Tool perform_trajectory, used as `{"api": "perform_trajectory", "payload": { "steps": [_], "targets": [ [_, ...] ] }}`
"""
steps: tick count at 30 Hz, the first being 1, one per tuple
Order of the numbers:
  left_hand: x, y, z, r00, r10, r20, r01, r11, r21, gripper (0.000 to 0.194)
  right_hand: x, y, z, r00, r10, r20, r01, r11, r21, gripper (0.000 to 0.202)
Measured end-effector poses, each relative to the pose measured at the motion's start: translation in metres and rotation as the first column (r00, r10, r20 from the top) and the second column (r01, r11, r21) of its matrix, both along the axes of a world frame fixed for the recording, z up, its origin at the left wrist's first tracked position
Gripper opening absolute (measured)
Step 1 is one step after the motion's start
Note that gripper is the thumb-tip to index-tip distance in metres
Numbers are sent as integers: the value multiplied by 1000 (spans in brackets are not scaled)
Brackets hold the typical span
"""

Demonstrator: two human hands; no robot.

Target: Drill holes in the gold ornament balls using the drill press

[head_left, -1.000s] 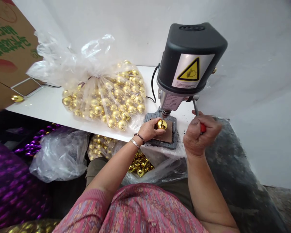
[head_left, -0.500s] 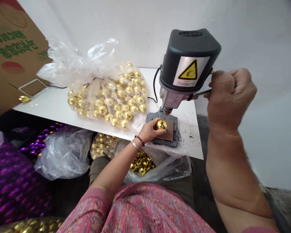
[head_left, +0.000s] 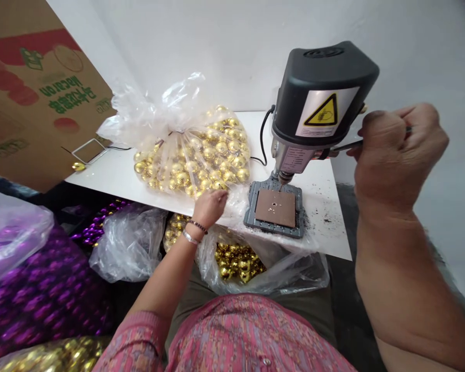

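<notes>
My right hand [head_left: 395, 155] is wrapped round the feed lever [head_left: 349, 146] of a small black-and-grey drill press [head_left: 325, 93]. Its thin drill bit [head_left: 281, 187] points down above a brown board [head_left: 276, 207] with a small hole, lying on the grey base [head_left: 252, 217]. Left of the base, my left hand [head_left: 210, 207] is closed at the table edge, in front of a tied clear bag of gold balls [head_left: 186, 168]; whatever it may hold is hidden. Below it, an opened plastic bag [head_left: 294, 276] over my lap holds gold balls [head_left: 242, 263].
A cardboard box [head_left: 27, 103] stands at the left, beside a white wire frame [head_left: 89, 151] and one gold ball [head_left: 78, 166]. Bags of purple balls [head_left: 34, 289] fill the lower left. Dark shavings lie on the white table [head_left: 333, 206]. A cable runs behind the drill press.
My left hand has moved left off the drill board, and the gold ball it held under the bit is gone from there. My right hand stays on the lever. The view has shifted slightly.
</notes>
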State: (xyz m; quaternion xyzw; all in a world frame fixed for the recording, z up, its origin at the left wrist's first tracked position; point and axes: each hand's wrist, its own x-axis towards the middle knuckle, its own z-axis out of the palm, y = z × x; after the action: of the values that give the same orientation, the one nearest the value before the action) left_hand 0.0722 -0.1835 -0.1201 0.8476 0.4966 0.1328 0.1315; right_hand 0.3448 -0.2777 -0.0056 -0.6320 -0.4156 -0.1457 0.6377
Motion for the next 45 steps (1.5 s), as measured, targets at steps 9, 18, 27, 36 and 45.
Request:
{"api": "perform_trajectory", "payload": {
  "steps": [9, 18, 27, 36, 45],
  "targets": [
    [18, 59, 2, 877, 153, -456, -139, 988, 64, 41, -9, -6, 1, 1000, -9, -9, 8, 999, -35, 24],
    [25, 44, 6, 878, 25, -478, 67, 982, 175, 33, -12, -7, -1, 1000, -19, 8, 19, 1000, -11, 22],
    [24, 47, 8, 913, 61, -405, -61, 998, 11, 40, -14, -9, 2, 998, 10, -57, -10, 1000, -3, 25],
    [9, -34, 10, 626, 284, 726, 358, 723, -591, 61, -15, -9, -3, 998, -23, -53, 24, 1000, 20, 27],
    [21, -38, -10, 459, 629, 627, 675, 213, -707, 62, 5, 8, 34, 998, -22, -55, 13, 986, -165, 33]
  ]
}}
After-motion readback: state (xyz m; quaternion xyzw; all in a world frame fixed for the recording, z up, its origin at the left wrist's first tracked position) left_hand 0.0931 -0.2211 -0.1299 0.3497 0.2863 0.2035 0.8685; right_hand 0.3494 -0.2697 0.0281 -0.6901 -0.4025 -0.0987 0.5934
